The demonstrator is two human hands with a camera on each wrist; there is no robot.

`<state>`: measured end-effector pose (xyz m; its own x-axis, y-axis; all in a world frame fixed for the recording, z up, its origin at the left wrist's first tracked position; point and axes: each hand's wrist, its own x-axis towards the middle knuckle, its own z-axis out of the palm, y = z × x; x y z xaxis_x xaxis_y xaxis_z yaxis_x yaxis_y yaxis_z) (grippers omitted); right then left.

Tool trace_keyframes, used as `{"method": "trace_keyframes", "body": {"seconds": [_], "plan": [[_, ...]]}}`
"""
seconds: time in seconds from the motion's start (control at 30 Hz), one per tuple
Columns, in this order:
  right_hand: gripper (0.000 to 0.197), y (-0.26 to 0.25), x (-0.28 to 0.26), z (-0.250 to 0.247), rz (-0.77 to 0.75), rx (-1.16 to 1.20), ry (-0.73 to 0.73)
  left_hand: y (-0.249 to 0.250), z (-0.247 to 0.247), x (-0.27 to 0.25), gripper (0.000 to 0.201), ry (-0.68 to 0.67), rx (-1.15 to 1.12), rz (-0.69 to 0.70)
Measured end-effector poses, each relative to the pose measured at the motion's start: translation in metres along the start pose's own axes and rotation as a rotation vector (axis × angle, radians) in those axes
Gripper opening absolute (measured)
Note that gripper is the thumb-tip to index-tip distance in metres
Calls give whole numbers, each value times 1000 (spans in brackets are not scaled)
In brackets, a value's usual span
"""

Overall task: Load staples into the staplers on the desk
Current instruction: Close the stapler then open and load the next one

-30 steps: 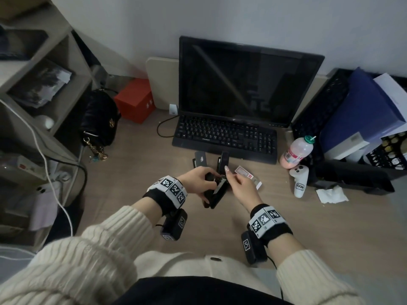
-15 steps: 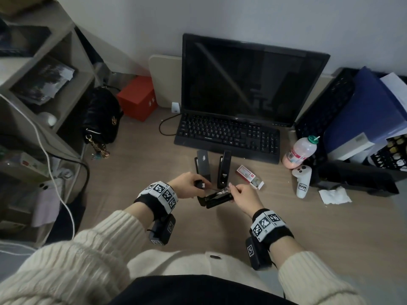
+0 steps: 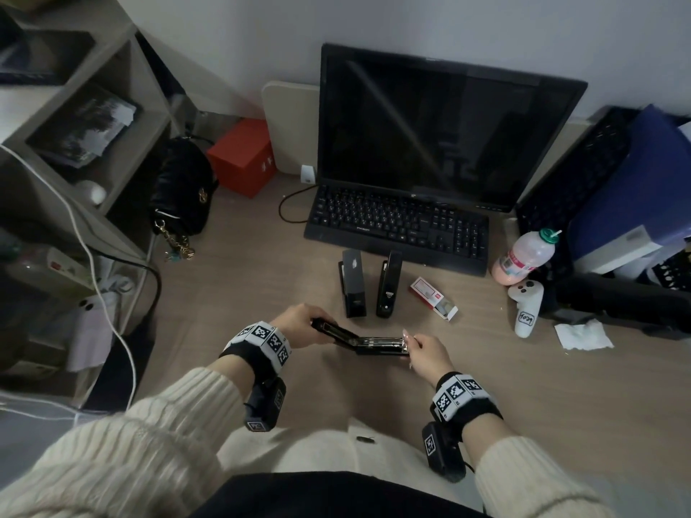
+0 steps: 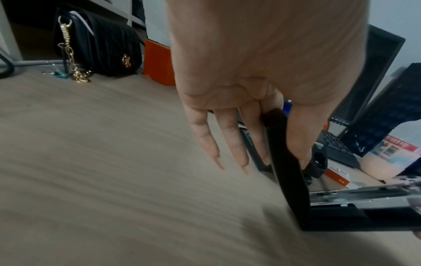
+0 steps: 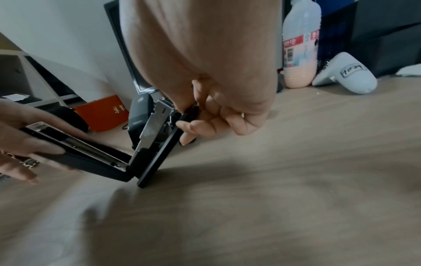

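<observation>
On the desk [image 3: 486,386], in front of the keyboard [image 3: 396,228], a black stapler [image 3: 368,340] lay hinged open. Left hand [image 3: 299,325] pinched its lid; right hand [image 3: 426,351] gripped the magazine's front. Steadying both halves would probably keep the staple channel clear.

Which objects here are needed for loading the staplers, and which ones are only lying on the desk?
Needed:
- open stapler, held by left hand and right hand
- two shut staplers
- staple box

Only lying there:
- keyboard
- monitor
- drink bottle
- white controller
- black handbag
- red box
- crumpled tissue
</observation>
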<state>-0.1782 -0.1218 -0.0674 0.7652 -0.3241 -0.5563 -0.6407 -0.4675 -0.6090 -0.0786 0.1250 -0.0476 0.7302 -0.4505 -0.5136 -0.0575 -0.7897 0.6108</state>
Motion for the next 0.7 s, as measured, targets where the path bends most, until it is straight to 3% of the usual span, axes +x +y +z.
{"method": "trace_keyframes", "body": {"seconds": [0.4,0.7], "plan": [[43,26,10,-1,171,41,66,-20,5,3,41,62,53,-106],[33,32,14,1,122,26,89,-15,7,3,37,38,31,-135]]}}
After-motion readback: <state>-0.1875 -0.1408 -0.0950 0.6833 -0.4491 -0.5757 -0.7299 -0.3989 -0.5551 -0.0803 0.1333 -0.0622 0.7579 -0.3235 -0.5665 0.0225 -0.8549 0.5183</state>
